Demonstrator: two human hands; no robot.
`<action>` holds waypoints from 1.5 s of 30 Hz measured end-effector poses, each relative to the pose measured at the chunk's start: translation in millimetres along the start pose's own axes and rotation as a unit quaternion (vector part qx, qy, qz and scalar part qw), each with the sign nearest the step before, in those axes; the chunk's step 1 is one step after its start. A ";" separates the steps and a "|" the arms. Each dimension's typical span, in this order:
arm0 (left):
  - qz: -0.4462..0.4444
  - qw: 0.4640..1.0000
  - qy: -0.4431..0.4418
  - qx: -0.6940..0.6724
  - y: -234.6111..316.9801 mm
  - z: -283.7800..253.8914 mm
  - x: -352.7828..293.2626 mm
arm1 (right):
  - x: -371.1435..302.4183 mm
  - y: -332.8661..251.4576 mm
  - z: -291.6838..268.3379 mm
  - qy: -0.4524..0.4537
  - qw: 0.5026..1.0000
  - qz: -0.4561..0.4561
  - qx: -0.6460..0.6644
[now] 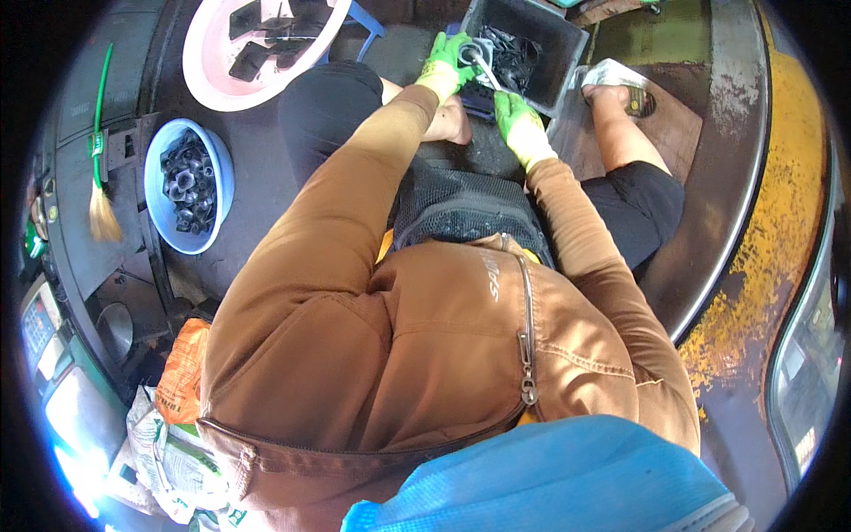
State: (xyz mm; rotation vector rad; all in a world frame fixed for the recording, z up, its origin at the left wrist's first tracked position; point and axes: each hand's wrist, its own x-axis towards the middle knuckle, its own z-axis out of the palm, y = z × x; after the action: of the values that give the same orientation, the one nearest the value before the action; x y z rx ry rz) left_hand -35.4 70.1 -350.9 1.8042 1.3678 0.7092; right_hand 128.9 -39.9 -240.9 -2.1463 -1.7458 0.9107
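Note:
My left hand, in a green and yellow glove, is closed around a small round cup-like part, dark at the rim and pale inside. A thin pale rod-like tool is in my right hand, gloved the same way. Its far tip reaches the round part; what kind of tool it is does not show clearly. Both hands are over the near left side of a dark grey box, in which black moulded pieces lie heaped.
A pink basin with flat dark pieces stands at the far left. Nearer is a blue basin full of black cup-shaped parts. A green-handled broom lies farther left. A worn yellow metal edge curves along the right.

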 end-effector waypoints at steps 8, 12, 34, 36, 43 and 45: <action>-0.021 1.000 -0.003 -0.001 7.6 -1.6 -2.6 | 0.4 1.7 -4.1 0.027 0.998 -0.047 -0.027; -0.015 1.000 -0.017 0.006 14.1 -6.4 -4.1 | 0.0 3.8 -6.1 -0.008 0.999 -0.044 -0.023; -0.196 0.917 0.271 -0.217 52.5 -116.8 134.0 | 37.0 37.6 -42.4 0.061 0.992 -0.030 -0.110; -0.260 0.949 0.175 0.045 24.2 -118.8 152.0 | 38.2 42.2 -38.8 0.060 0.990 -0.041 -0.121; -0.107 0.939 0.026 0.325 -54.3 -112.9 179.4 | 37.8 4.6 -73.0 0.248 0.963 -0.024 0.099; -0.132 0.940 0.014 0.314 -54.2 -113.5 186.8 | 43.0 -5.0 -104.1 0.296 0.924 0.002 0.241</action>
State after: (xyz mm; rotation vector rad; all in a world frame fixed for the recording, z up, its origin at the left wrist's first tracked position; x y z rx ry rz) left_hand -103.4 284.1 -333.5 2.0176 1.9633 0.1518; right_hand 190.6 23.1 -170.7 -1.8288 -1.0848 0.5290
